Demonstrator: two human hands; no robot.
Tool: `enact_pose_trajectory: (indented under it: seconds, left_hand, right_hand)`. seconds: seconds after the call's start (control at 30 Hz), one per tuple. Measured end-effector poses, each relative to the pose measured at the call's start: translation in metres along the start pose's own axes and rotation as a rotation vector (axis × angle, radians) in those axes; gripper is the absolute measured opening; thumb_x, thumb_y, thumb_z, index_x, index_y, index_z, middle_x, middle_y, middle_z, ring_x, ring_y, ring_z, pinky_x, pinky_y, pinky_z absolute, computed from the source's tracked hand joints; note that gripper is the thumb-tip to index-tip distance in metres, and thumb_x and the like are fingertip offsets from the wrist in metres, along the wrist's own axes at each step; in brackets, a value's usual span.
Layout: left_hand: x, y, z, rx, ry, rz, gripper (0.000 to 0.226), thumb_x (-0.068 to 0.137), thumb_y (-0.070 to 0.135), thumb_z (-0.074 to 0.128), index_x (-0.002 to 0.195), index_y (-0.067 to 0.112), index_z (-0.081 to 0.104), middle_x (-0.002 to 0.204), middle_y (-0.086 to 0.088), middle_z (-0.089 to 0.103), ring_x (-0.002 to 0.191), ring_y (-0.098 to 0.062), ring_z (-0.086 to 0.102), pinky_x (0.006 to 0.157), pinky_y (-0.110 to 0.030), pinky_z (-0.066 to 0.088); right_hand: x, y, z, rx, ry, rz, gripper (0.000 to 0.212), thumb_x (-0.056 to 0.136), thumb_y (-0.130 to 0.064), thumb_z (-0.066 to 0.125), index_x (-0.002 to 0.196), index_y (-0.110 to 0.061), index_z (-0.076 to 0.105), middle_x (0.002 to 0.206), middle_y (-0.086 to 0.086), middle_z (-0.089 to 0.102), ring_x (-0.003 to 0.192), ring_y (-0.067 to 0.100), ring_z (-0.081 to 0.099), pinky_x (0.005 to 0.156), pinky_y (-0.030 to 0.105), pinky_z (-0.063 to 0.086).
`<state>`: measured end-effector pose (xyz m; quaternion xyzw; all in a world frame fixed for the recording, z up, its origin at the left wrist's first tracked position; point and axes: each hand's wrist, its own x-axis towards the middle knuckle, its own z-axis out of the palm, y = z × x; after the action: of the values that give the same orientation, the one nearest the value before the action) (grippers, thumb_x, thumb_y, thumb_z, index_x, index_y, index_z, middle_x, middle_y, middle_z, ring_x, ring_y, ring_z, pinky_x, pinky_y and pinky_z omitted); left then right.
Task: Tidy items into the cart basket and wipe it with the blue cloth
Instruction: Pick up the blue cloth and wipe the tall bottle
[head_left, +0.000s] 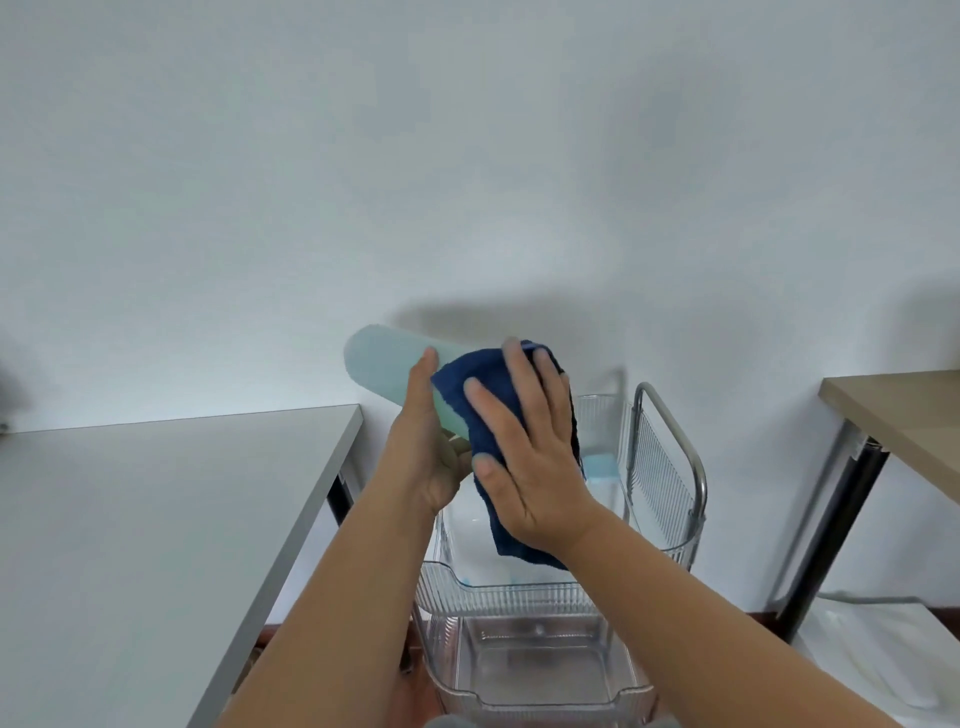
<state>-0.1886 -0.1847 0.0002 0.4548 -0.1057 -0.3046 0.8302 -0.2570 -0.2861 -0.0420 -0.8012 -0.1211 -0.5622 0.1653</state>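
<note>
dark blue cloth (511, 415), crumpled, terry-textured

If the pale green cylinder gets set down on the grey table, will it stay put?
Probably not on its side: the pale green cylinder looks round and smooth, so it may roll on the flat grey table. The left hand holds it aloft alone, suggesting it's light. Stand it upright.

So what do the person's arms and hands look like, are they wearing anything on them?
Both are bare. The left hand and right hand wear no gloves, and no rings, watch or bracelets show. The forearms are uncovered as far down as the picture goes, with no sleeves in sight. Fingernails look short and unpainted.
</note>
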Motion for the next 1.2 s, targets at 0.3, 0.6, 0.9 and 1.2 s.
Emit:
enact_pose_trajectory:
  seconds: [0.3, 0.6, 0.9, 1.2]
  left_hand:
    - [0.003, -0.006, -0.004, 0.027, -0.082, 0.115, 0.063, 0.082, 0.061, 0.06, 0.128, 0.018, 0.061, 0.124, -0.015, 0.067, 0.115, -0.031, 0.063, 0.096, -0.044, 0.051]
    - [0.0, 0.011, -0.016, 0.016, -0.211, 0.069, 0.064, 0.088, 0.062, 0.044, 0.112, 0.012, 0.074, 0.12, -0.018, 0.067, 0.111, -0.03, 0.065, 0.097, -0.041, 0.051]
    - [-0.001, 0.017, -0.003, -0.105, -0.262, -0.136, 0.071, 0.08, 0.06, 0.059, 0.119, 0.0, 0.062, 0.105, -0.013, 0.067, 0.094, -0.025, 0.067, 0.083, -0.035, 0.056]
    - [0.0, 0.006, -0.013, 0.099, -0.211, 0.326, 0.057, 0.093, 0.033, 0.06, 0.144, 0.014, 0.043, 0.137, -0.024, 0.053, 0.121, -0.041, 0.055, 0.098, -0.058, 0.047]
  right_hand:
    - [0.019, -0.009, 0.006, 0.319, 0.219, 0.311, 0.053, 0.103, -0.043, 0.022, 0.148, -0.017, 0.028, 0.154, 0.015, 0.027, 0.143, 0.027, 0.028, 0.114, 0.046, 0.026]
    - [0.019, -0.003, 0.003, 0.111, 0.129, -0.05, 0.039, 0.099, -0.043, 0.038, 0.122, -0.015, 0.051, 0.131, 0.011, 0.042, 0.116, 0.031, 0.046, 0.1, 0.042, 0.04]
    - [0.012, 0.005, -0.001, 0.228, -0.057, -0.234, 0.037, 0.101, -0.021, 0.042, 0.124, 0.001, 0.06, 0.137, 0.017, 0.051, 0.137, 0.033, 0.039, 0.11, 0.051, 0.035]
    - [0.019, 0.0, -0.012, 0.711, -0.287, 0.623, 0.052, 0.1, -0.035, 0.046, 0.148, -0.039, 0.028, 0.149, -0.017, 0.041, 0.135, 0.001, 0.04, 0.112, 0.032, 0.036]
